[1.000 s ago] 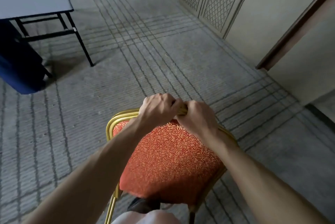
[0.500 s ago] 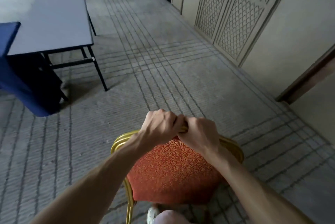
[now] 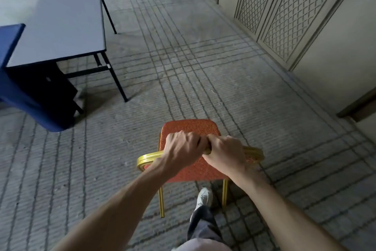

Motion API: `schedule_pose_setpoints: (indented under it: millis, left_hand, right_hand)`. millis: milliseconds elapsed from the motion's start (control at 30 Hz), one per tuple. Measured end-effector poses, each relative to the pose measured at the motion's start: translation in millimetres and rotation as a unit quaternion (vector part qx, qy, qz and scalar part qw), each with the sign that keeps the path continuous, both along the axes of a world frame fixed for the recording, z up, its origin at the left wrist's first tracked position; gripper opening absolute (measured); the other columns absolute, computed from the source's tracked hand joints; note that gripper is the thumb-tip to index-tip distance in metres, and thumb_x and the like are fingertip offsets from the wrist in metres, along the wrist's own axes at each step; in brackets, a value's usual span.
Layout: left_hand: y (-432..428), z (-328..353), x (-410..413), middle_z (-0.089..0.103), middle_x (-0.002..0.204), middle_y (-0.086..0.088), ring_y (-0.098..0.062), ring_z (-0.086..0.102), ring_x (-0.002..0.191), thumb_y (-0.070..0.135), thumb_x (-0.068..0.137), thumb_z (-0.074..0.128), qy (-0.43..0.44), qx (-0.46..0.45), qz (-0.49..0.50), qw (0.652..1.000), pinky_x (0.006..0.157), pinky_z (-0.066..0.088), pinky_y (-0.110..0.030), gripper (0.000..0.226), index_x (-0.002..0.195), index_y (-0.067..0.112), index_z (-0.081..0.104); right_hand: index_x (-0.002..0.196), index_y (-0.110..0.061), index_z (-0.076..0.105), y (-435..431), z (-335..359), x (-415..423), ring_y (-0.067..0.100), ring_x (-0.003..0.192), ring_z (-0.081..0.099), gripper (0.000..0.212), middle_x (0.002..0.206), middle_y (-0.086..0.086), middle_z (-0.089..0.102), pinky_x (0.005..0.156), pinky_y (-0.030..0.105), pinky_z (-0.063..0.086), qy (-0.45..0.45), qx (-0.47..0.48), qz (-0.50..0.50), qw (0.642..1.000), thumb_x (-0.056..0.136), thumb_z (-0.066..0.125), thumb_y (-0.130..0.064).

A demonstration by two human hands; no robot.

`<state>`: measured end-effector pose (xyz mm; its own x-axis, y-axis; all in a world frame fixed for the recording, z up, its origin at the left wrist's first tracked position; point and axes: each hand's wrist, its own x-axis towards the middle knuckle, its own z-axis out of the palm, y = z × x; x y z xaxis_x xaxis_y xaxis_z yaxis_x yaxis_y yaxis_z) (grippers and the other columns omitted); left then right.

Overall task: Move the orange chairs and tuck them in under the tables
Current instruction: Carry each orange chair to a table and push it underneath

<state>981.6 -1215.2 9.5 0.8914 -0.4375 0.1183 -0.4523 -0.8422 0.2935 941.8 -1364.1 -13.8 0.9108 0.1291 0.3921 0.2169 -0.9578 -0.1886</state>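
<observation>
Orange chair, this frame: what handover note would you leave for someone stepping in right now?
Hands: left hand and right hand both grip the gold top rail of the orange chair, side by side.
Chair: out on open floor, apart from the grey table ahead to the left.
Done: chair in hand.
Left: take it to the table and tuck it under.

chair [image 3: 189, 126]: orange, gold frame | table [image 3: 61, 18]: grey top, black legs | cloth [image 3: 12, 88]: blue
</observation>
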Motion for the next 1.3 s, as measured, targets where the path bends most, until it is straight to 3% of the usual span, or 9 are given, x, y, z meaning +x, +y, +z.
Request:
schedule_pose_setpoints:
  millis: [100, 200, 300, 400, 567, 667, 833, 1067, 1300]
  left_hand:
    - [-22.1, 0.3, 43.1, 0.042, 0.043, -0.001, -0.014, 0.039, 0.038, 0.043, 0.095, 0.042, 0.006, -0.026, 0.068, 0.997, 0.044, 0.023, -0.029, 0.053, 0.054, 0.010, 0.049]
    - [-33.8, 7.5, 85.4, 0.055, 0.051, -0.007, -0.023, 0.053, 0.048, 0.047, 0.096, 0.042, -0.033, -0.053, 0.098, 0.993, 0.049, 0.032, -0.031, 0.054, 0.060, 0.009, 0.054]
    - [-41.7, 15.9, 146.1, 0.063, 0.061, -0.009, -0.031, 0.062, 0.063, 0.060, 0.093, 0.034, -0.032, -0.053, 0.153, 0.986, 0.055, 0.029, -0.030, 0.059, 0.067, 0.015, 0.061]
    - [-43.3, 18.0, 198.1, 0.063, 0.062, -0.005, -0.029, 0.063, 0.065, 0.064, 0.092, 0.029, -0.044, -0.067, 0.161, 0.984, 0.055, 0.026, -0.031, 0.054, 0.067, 0.023, 0.052]
    - [-56.7, 32.9, 262.4, 0.056, 0.066, -0.003, -0.030, 0.060, 0.074, 0.059, 0.099, 0.034, 0.054, -0.092, 0.157, 0.982, 0.061, 0.028, -0.033, 0.046, 0.068, 0.030, 0.052]
    - [-65.5, 35.8, 302.2, 0.052, 0.065, -0.001, -0.028, 0.057, 0.071, 0.054, 0.101, 0.038, 0.053, -0.074, 0.187, 0.978, 0.062, 0.028, -0.033, 0.048, 0.071, 0.022, 0.058]
    - [-81.0, 26.3, 368.3, 0.066, 0.071, -0.012, -0.036, 0.062, 0.073, 0.049, 0.100, 0.038, -0.013, -0.067, 0.229, 0.971, 0.061, 0.032, -0.033, 0.052, 0.076, 0.012, 0.067]
    - [-98.2, 12.1, 490.6, 0.065, 0.068, -0.012, -0.035, 0.061, 0.069, 0.046, 0.099, 0.038, -0.019, -0.069, 0.237, 0.969, 0.060, 0.034, -0.032, 0.052, 0.063, 0.013, 0.054]
    - [-110.1, 5.0, 615.2, 0.064, 0.065, -0.012, -0.030, 0.058, 0.061, 0.045, 0.099, 0.040, 0.031, -0.081, 0.215, 0.973, 0.059, 0.036, -0.031, 0.053, 0.057, 0.012, 0.046]
  right_hand:
    - [0.067, -0.019, 0.053, -23.9, -3.7, 57.8, 0.019, 0.039, 0.055, 0.021, 0.046, -0.005, 0.052, 0.041, 0.023, 0.037, 0.015, 0.027, 0.010, 0.999, 0.078, 0.066, -0.031]
    - [0.069, -0.019, 0.052, -40.0, 7.8, 112.0, 0.021, 0.040, 0.055, 0.024, 0.047, -0.004, 0.052, 0.039, 0.026, 0.034, 0.001, 0.052, 0.027, 0.998, 0.085, 0.063, -0.034]
    - [0.067, -0.019, 0.056, -45.2, 19.9, 175.9, 0.021, 0.039, 0.056, 0.025, 0.047, -0.002, 0.056, 0.042, 0.022, 0.028, 0.006, 0.040, 0.036, 0.999, 0.084, 0.067, -0.035]
    - [0.063, -0.018, 0.058, -50.8, 29.8, 234.1, 0.026, 0.040, 0.059, 0.030, 0.047, 0.002, 0.059, 0.042, 0.024, 0.032, 0.012, 0.038, 0.042, 0.998, 0.083, 0.066, -0.039]
    - [0.062, -0.018, 0.061, -66.3, 45.2, 299.1, 0.031, 0.055, 0.065, 0.045, 0.058, 0.006, 0.067, 0.049, 0.029, 0.041, 0.057, 0.056, 0.045, 0.996, 0.083, 0.064, -0.057]
    - [0.065, -0.020, 0.059, -70.2, 50.4, 337.3, 0.032, 0.065, 0.067, 0.044, 0.067, 0.007, 0.070, 0.055, 0.032, 0.044, 0.111, 0.070, 0.052, 0.990, 0.086, 0.058, -0.058]
    - [0.059, -0.020, 0.052, -81.3, 51.1, 405.5, 0.028, 0.057, 0.062, 0.043, 0.062, 0.003, 0.067, 0.052, 0.028, 0.035, 0.143, 0.087, 0.063, 0.984, 0.086, 0.058, -0.053]
    - [0.060, -0.021, 0.055, -94.3, 37.7, 527.2, 0.023, 0.055, 0.055, 0.040, 0.061, 0.000, 0.066, 0.053, 0.026, 0.034, 0.164, 0.088, 0.026, 0.982, 0.083, 0.061, -0.053]
    - [0.067, -0.019, 0.058, -107.4, 30.0, 650.6, 0.024, 0.064, 0.067, 0.038, 0.068, 0.003, 0.070, 0.056, 0.027, 0.045, 0.226, 0.060, 0.037, 0.972, 0.083, 0.062, -0.053]
